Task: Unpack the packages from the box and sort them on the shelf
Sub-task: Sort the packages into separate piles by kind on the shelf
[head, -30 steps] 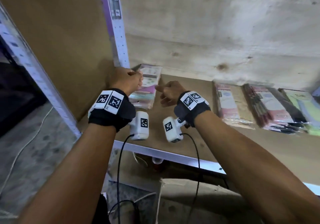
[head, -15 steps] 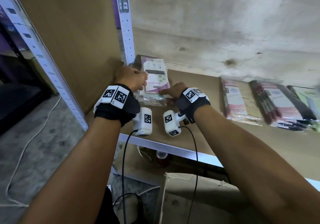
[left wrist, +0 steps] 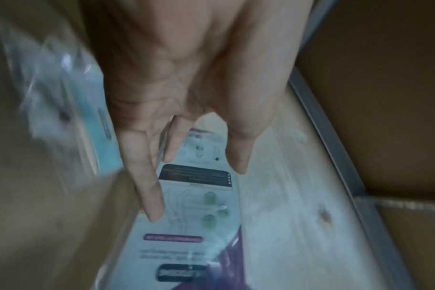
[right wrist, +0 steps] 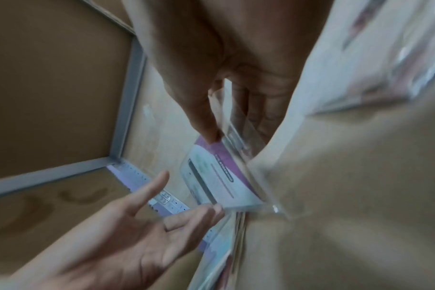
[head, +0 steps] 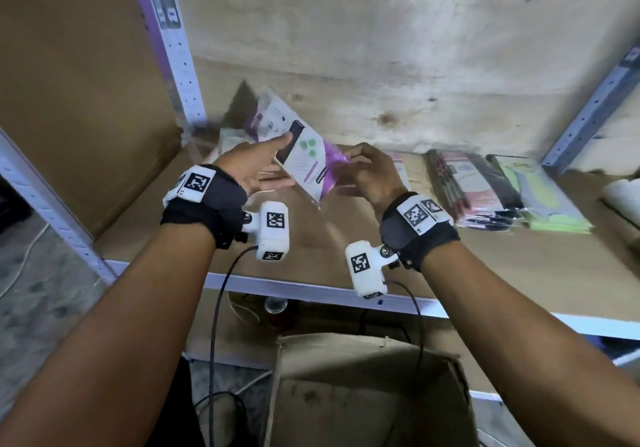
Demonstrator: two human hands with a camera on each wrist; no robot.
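both forearms are reaching forward side by side, each wrist wearing a black band with a white camera unit hanging below it. the left hand point(head: 254, 169) is lying open, palm turned inward and up, its fingers point(left wrist: 147, 188) stretching straight and the thumb pointing forward. the right hand point(head: 369, 173) is curling inward, its thumb point(right wrist: 201, 117) and fingers pinching together on what it is holding, the back of the hand facing up.

Package raised off stack
Right hand point(head: 369, 173) now pinches the purple package point(head: 304, 159) clear of the shelf; left hand point(head: 254, 169) fingers have straightened beneath it.
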